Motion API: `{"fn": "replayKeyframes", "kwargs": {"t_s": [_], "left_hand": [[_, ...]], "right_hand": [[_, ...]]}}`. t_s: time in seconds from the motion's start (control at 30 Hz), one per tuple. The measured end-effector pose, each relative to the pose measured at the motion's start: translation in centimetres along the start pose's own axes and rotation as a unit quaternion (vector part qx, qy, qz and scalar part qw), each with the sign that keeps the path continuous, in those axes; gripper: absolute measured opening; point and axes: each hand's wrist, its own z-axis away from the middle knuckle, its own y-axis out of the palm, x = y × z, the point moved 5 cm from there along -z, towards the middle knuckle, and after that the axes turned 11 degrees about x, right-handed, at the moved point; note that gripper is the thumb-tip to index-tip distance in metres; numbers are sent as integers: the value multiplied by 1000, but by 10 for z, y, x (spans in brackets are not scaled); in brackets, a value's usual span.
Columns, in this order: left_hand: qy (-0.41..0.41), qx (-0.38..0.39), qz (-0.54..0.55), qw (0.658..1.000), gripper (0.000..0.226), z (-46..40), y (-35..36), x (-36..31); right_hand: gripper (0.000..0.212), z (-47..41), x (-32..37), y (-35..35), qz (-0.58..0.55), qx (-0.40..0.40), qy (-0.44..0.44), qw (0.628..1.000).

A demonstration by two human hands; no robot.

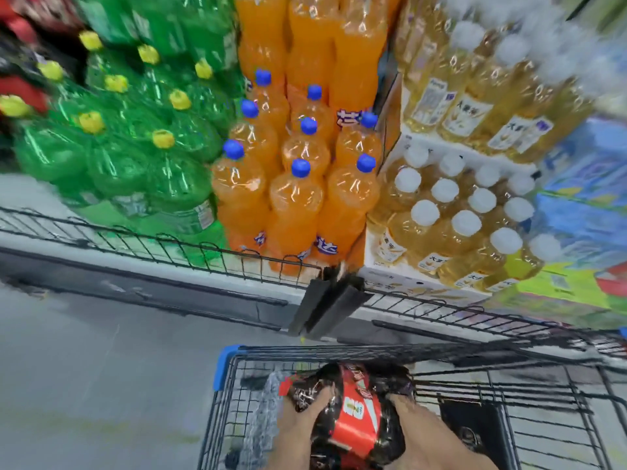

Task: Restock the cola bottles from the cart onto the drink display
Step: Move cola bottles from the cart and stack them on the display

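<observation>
Head view: left hand [298, 418] and right hand [417, 432] each clamp a grip on a shrink-wrapped cola pack [353, 412] inside the cart [225, 362]. Restocking looks barely begun; the drink display [298, 147] shows green, orange and tea bottles.

Black wire fencing [203, 256] is running along the display's front edge, barring a low reach. Behind it, green bottles [135, 147], orange bottles [295, 195] and pale tea bottles [451, 225] are standing packed cap to cap. Open floor [101, 385] is lying left of the cart [224, 364].
</observation>
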Motion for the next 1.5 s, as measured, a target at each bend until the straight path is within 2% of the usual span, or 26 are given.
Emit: {"fn": "replayKeyframes", "kwargs": {"t_s": [0.07, 0.1, 0.17, 0.2, 0.3, 0.47, 0.57, 0.63, 0.7, 0.87, 1.0, 1.17, 1.23, 1.33, 1.5], "left_hand": [[20, 30, 2, 999, 108, 29, -14, -35], [42, 53, -5, 998, 95, 51, -18, -61], [67, 87, 3, 994, 72, 81, -34, -103], [80, 104, 5, 991, 69, 96, -44, -123], [116, 135, 9, 984, 74, 131, -88, -177], [176, 155, 43, 971, 64, 192, -179, -282], [208, 140, 20, 968, 89, 222, -242, -355], [231, 135, 17, 964, 97, 241, -281, -400], [256, 127, 6, 958, 93, 257, -316, -446], [318, 117, 3, 941, 60, 285, -380, -554], [347, 102, -51, 931, 74, 290, -415, -637], [403, 95, -124, 902, 57, 285, -423, -746], [413, 97, -166, 890, 63, 280, -421, -789], [429, 116, -263, 857, 70, 269, -414, -846], [459, 148, -380, 789, 65, 253, -384, -931]], "right_hand": [[99, 16, 37, -9, 36, -1, -11, 999], [105, 27, 61, -16, 57, -1, -10, 998], [102, 47, 114, -32, 85, -19, -16, 996], [98, 56, 141, -40, 97, -34, -21, 994], [100, 80, 232, -57, 134, -69, -48, 987], [98, 93, 380, -69, 167, -94, -54, 980], [91, 89, 474, -84, 191, -110, -85, 972], [96, 82, 533, -95, 219, -123, -106, 962], [105, 70, 587, -109, 246, -146, -121, 950], [99, 40, 714, -153, 262, -189, -203, 924], [105, 2, 784, -191, 238, -206, -242, 918], [111, -45, 847, -240, 171, -229, -271, 919], [113, -67, 864, -258, 139, -237, -271, 922], [112, -89, 888, -285, 69, -245, -275, 927], [93, -131, 912, -310, -87, -264, -266, 923]]}}
